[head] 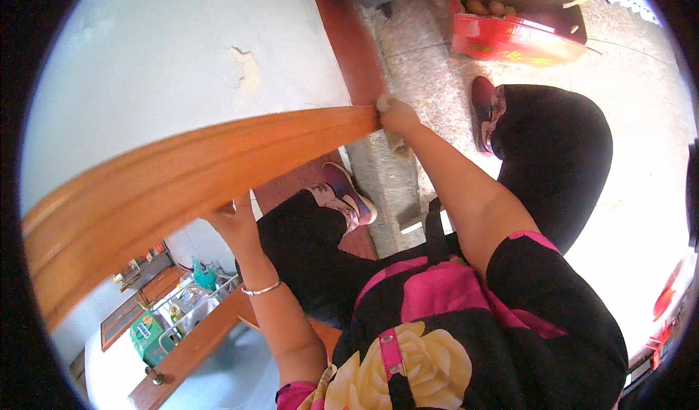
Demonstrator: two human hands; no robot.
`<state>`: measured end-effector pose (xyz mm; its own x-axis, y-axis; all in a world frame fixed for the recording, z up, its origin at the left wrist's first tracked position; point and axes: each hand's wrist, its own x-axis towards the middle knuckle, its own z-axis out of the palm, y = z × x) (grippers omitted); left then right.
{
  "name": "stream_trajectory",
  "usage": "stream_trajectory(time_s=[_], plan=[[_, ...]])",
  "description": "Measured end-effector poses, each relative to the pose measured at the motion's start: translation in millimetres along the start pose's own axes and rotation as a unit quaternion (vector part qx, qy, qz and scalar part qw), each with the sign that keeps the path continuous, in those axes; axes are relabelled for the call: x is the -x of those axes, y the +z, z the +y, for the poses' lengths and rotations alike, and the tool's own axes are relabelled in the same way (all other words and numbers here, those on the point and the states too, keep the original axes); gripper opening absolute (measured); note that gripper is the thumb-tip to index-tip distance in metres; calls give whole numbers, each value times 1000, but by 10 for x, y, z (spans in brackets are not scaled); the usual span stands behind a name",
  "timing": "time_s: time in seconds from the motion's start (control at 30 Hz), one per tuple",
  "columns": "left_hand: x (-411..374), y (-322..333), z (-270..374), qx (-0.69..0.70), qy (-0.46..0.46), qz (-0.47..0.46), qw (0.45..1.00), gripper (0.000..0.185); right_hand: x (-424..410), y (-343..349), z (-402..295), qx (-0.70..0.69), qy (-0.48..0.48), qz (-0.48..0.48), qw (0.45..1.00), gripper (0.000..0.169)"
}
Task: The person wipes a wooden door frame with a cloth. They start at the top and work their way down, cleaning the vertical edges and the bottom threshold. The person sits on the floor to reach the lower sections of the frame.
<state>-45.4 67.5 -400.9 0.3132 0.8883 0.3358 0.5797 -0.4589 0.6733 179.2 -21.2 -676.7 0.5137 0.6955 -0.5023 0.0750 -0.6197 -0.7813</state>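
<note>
A varnished wooden door frame runs from the far left to the centre, along a white wall. At its narrow far end is my right hand, closed on a pale cloth that hangs below the fingers against the wood. My left hand, with a silver bangle on the wrist, is raised to the frame's lower edge; its fingertips are partly hidden behind the wood, and whether they grip it is unclear.
One foot is on a reddish floor, the other across a raised stone sill. A red cardboard box with round items stands at the upper right. Lower left are an open door with a knob, a white wire rack and a green box.
</note>
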Motion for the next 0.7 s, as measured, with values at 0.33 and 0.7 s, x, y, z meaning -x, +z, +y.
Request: stream_trajectory(time_s=[0.33,0.7], plan=[[-91,81,105,41,13,-8,999,82,881,-1354,-1717,68,-340,-121,930,40],[-103,75,99,23,27,-12,999,87,1275,-823,-1726,-241,-557,175,775,44]])
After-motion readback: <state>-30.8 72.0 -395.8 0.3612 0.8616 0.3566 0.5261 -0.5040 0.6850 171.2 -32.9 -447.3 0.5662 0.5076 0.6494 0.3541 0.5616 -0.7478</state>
